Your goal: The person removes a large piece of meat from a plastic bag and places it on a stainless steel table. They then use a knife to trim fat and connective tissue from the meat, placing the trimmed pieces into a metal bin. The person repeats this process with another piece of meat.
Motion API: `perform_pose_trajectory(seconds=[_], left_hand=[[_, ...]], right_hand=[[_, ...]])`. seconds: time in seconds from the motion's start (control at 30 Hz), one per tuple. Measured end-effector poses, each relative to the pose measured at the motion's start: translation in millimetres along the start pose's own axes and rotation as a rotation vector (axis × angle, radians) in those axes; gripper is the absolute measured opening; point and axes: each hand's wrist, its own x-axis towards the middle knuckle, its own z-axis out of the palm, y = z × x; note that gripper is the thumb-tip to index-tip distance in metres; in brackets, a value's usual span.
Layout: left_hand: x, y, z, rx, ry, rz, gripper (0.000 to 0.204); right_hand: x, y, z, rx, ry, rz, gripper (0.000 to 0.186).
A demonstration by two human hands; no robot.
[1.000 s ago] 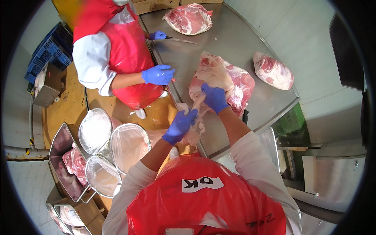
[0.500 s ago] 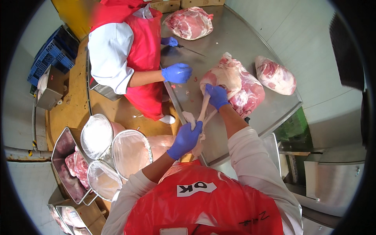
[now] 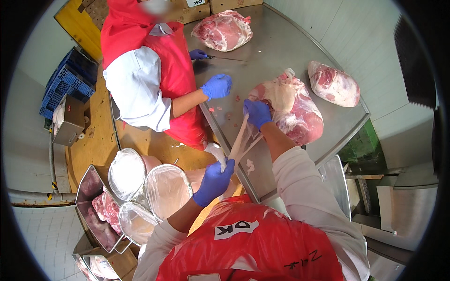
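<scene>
Between my hands stretches a translucent plastic film [image 3: 241, 138], pulled taut in strips. My left hand [image 3: 214, 182] is closed on its lower end, just off the table's near left edge. My right hand [image 3: 258, 114] grips the film's upper end against a large raw cut of meat [image 3: 303, 119]. A pale layer covers part of that meat's top; whether it is film or fat I cannot tell. Both hands wear blue gloves. Small scraps of meat [image 3: 212, 109] and a crumpled whitish piece [image 3: 250, 166] lie on the metal table [image 3: 276, 42].
A co-worker in a red apron [image 3: 176, 75] stands at the left, one gloved hand holding a knife [image 3: 228, 59]. More meat cuts lie at the far end [image 3: 222, 31] and right [image 3: 333, 84]. Lined bins [image 3: 168, 192] and a metal tub with meat [image 3: 107, 210] stand lower left.
My left hand has drawn down and left, stretching the film longer. A whitish piece now shows on the table below it. The whole view has shifted slightly.
</scene>
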Motion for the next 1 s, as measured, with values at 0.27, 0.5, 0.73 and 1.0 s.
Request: perform_pose_trajectory(seconds=[0.27,0.5,0.73,1.0], left_hand=[[-20,-2,-7,0.243,-0.025,0.117,0.025],[41,12,-43,-0.321,0.147,-0.25,0.024],[84,-12,-54,-0.622,0.147,-0.205,0.02],[90,9,-26,-0.474,0.037,-0.299,0.027]], right_hand=[[-2,-5,-9,0.005,-0.062,-0.042,0.03],[15,56,-3,0.235,-0.144,-0.236,0.027],[-70,16,-88,0.208,-0.11,-0.416,0.036],[-35,38,-76,-0.219,0.391,-0.271,0.023]])
